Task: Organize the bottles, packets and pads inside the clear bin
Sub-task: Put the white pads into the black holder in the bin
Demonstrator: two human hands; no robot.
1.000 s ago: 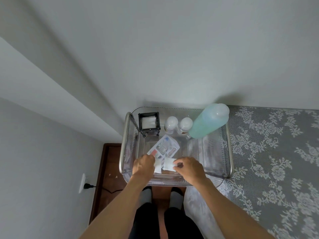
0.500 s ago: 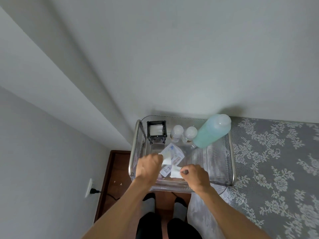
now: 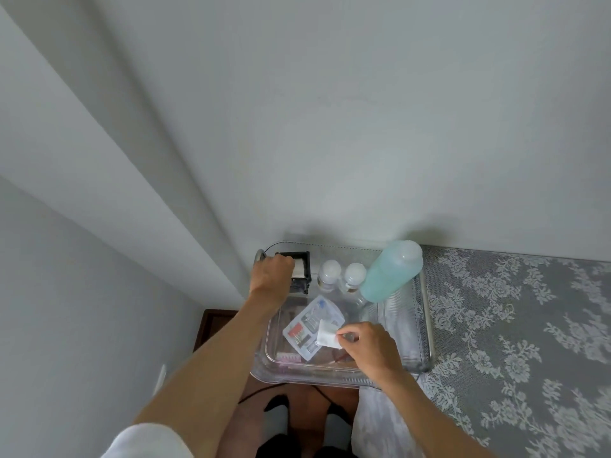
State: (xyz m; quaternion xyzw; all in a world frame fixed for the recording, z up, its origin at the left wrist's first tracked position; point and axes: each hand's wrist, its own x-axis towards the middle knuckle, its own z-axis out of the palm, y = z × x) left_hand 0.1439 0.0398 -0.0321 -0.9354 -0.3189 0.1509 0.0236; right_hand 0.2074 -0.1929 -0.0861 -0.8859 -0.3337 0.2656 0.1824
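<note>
The clear bin point(image 3: 299, 375) sits on a metal-railed cart against the wall. A black pad holder point(image 3: 303, 281) with white pads stands in its back left corner. My left hand point(image 3: 271, 275) is curled over the holder's left side, and its fingertips are hidden. Two small white-capped bottles point(image 3: 329, 273) point(image 3: 354, 275) stand beside the holder, with a tall teal bottle point(image 3: 391, 272) to their right. A flat printed packet point(image 3: 305, 327) lies on the bin floor. My right hand point(image 3: 367, 346) pinches a white pad point(image 3: 326, 336) just above the packet.
The cart's metal rail point(image 3: 428, 325) runs along the right side, next to a grey lace-patterned cloth point(image 3: 515, 342). The wall stands directly behind the bin. A dark wooden floor point(image 3: 215, 320), a cord and my feet lie below.
My left hand has gone from the bin's front, where it held a white pad, up to the black pad holder at the back left. My right hand stays over the packet with its pad.
</note>
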